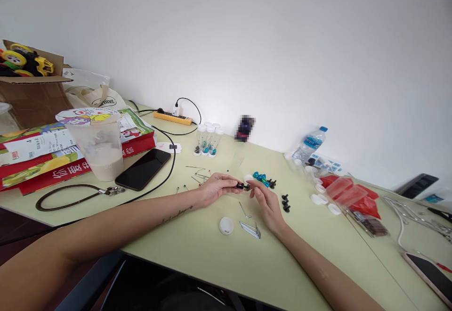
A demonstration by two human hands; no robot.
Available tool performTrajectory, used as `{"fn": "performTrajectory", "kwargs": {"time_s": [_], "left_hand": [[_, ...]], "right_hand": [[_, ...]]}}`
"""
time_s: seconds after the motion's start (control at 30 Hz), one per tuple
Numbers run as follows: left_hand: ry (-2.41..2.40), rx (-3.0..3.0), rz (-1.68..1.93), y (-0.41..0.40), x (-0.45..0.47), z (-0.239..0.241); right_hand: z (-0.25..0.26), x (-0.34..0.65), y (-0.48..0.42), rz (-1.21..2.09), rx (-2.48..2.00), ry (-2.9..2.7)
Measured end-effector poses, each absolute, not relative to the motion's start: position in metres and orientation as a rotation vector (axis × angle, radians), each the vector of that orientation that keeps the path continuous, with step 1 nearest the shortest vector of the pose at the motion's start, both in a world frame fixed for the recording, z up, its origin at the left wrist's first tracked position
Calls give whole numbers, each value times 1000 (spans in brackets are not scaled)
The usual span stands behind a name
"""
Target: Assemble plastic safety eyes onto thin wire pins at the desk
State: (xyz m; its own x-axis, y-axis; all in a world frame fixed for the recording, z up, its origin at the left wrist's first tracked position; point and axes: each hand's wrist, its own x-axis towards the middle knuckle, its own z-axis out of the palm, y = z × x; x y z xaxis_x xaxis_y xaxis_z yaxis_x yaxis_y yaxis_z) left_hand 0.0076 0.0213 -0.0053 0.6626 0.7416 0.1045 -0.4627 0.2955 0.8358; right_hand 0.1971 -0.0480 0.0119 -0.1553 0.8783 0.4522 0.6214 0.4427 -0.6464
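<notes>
My left hand point(219, 189) is closed, pinching a small black spool-shaped part point(242, 186) between thumb and fingertips. From the other side, my right hand point(267, 203) has its thumb and fingers at the right end of the same part. Just beyond lie blue metallic parts point(260, 177) and black ones point(271, 184). More black parts point(286, 203) sit right of my right hand. Below the hands are a white round cap point(226, 226), a stack of L-shaped hex keys point(250, 230) and one loose hex key point(245, 210). Coloured-head pins point(197, 179) are scattered beyond my left hand.
Clear tubes with white caps point(209, 141) stand near the wall. Leftward are a drink cup point(106, 155), a phone point(143, 169), a cord loop point(67, 197) and a power strip point(173, 118). Rightward are a water bottle point(310, 143), red bags point(353, 195) and another phone point(429, 273).
</notes>
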Motion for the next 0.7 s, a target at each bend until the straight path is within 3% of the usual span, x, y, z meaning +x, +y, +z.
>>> {"fn": "performTrajectory", "kwargs": {"time_s": [0.7], "left_hand": [[333,1002,806,21,8,-4]], "right_hand": [[13,195,-48,450,-1270,-1885]]}}
